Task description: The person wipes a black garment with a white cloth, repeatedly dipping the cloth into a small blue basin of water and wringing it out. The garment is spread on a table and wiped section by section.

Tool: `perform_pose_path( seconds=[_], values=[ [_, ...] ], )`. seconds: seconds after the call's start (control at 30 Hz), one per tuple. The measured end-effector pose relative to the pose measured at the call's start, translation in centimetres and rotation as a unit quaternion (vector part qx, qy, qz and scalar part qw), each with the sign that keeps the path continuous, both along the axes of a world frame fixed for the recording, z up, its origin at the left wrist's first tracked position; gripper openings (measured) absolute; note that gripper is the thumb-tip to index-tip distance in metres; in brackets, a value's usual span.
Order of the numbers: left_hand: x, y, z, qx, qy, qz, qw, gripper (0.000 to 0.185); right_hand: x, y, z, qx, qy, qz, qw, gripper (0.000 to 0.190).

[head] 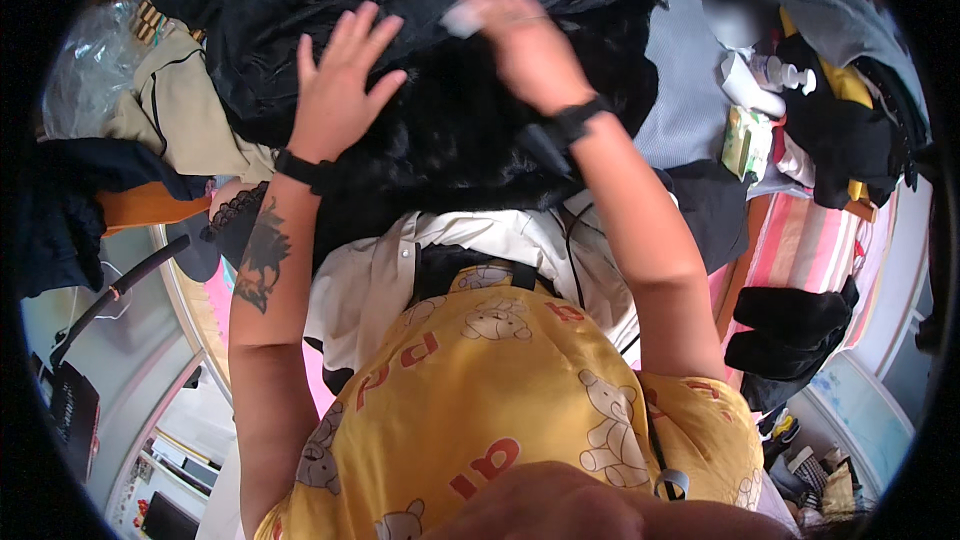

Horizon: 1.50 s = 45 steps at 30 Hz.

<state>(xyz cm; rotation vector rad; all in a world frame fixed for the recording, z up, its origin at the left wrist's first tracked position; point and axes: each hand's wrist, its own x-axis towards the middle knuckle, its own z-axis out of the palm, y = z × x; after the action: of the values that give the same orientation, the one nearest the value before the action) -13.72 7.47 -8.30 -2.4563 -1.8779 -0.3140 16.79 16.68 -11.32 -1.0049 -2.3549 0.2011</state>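
Observation:
A large black garment [465, 127] lies spread before me, glossy cloth at the far side and what looks like fur nearer me. My left hand [337, 86] rests on or just over its left part, fingers spread and holding nothing. My right hand [529, 45] is blurred, above the garment's upper middle. At its fingertips is a small white wad [463, 19], perhaps a wipe or tissue; the fingers press around it. A black band circles each wrist. Whether the wad touches the cloth cannot be made out.
On the right are a grey textured cloth [679, 82], a green-and-white wipes pack [746, 141] and a clear pump bottle [772, 73]. Beige clothing [180, 105] and a clear plastic bag [90, 75] lie left. White cloth [480, 229] covers my lap.

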Motion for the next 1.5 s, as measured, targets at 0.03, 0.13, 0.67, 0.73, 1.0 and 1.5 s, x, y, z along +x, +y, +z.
perform_pose_path(
  seconds=[0.03,0.13,0.67,0.73,1.0,1.5],
  values=[
    [0.7,-0.3,-0.4,-0.029,0.020,-0.036,0.999,0.062,-1.3,-0.2,-0.9,0.104,-0.081,0.131,0.983,0.046],
    [0.5,-0.7,-1.0,-0.107,0.048,0.011,0.993,0.061,2.9,2.1,-2.7,0.097,-0.134,-0.051,0.985,0.051],
    [3.4,-5.7,1.7,-0.208,-0.093,-0.102,0.968,0.072,-2.8,9.8,-3.4,0.121,-0.135,0.110,0.977,0.039],
    [3.0,-5.8,1.6,-0.223,-0.112,-0.111,0.962,0.072,-0.1,12.7,-3.3,0.085,-0.161,-0.078,0.980,0.040],
    [3.0,-5.5,1.5,-0.227,-0.114,-0.121,0.960,0.073,-10.1,4.0,0.9,-0.051,0.004,0.178,0.983,0.043],
    [-1.4,0.9,0.6,0.083,0.002,-0.073,0.994,0.062,-5.2,3.1,-4.0,0.106,-0.043,0.207,0.972,0.046]
  ],
)
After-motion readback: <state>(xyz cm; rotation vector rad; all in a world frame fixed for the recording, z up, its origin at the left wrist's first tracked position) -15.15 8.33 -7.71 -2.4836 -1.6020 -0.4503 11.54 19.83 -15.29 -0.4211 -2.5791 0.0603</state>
